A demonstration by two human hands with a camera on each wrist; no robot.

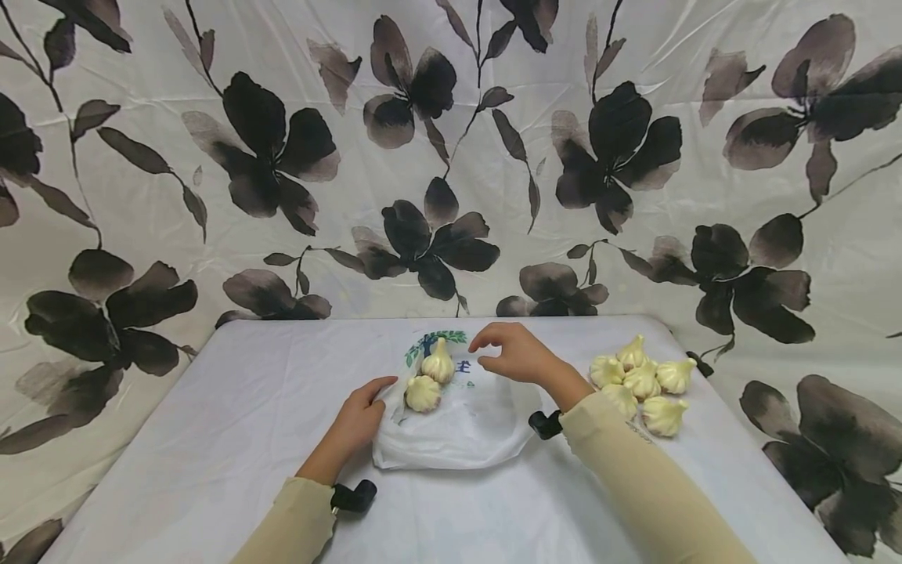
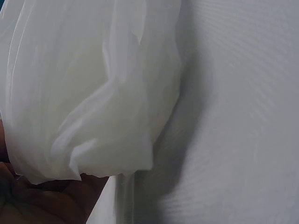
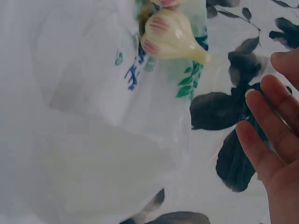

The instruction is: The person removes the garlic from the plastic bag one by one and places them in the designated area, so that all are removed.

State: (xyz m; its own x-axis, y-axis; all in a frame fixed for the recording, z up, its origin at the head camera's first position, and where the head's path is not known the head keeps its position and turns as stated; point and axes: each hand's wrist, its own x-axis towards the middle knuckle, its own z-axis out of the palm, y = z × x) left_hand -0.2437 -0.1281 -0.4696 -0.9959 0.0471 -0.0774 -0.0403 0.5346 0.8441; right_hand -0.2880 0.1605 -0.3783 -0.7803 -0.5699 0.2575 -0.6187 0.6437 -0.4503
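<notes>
A white plastic bag (image 1: 458, 435) with green and blue print lies on the table. Two garlic bulbs (image 1: 423, 394) sit together at its left part, one behind the other. At the bag's left edge my left hand (image 1: 357, 415) grips the plastic; in the left wrist view the fingers (image 2: 51, 203) are partly hidden under the film. My right hand (image 1: 517, 352) hovers over the bag's right side, fingers apart and holding nothing. The right wrist view shows those fingers (image 3: 261, 112) spread, with a garlic bulb (image 3: 173, 35) on the printed plastic to their left.
Several more garlic bulbs (image 1: 643, 381) are heaped on the right of the white-covered table (image 1: 232, 415), beyond my right forearm. A floral curtain (image 1: 423, 102) hangs right behind the table's far edge.
</notes>
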